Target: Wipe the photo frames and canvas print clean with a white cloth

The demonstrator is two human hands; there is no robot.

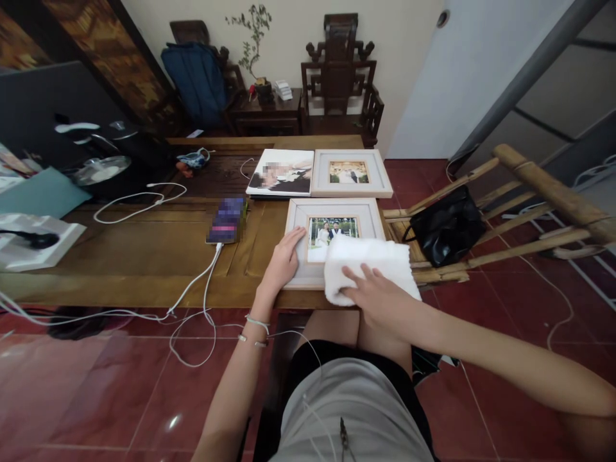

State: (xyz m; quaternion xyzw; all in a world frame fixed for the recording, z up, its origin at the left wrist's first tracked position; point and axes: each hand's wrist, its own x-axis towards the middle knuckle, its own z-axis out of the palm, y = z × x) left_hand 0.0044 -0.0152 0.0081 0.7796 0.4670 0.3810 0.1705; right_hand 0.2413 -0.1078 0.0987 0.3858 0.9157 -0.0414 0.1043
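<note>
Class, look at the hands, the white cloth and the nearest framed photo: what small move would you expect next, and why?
Probably the right hand slides the white cloth leftward across the glass. The cloth covers only the right and lower part of the near picture frame, the photo's left side is uncovered, and the left hand lies flat on the frame's left edge, steadying it.

**Materials and finishes, as I see them**

White cloth (368, 269): soft, matt, thick fold. Nearest picture frame (296, 247) at the table's near edge: pale matt moulding, glossy print inside. Table (144, 256): brown wood, satin sheen. Floor (96, 385): glossy red tile. Black bag (445, 228): smooth, slightly shiny. Bench (529, 212): rough bamboo.
</note>
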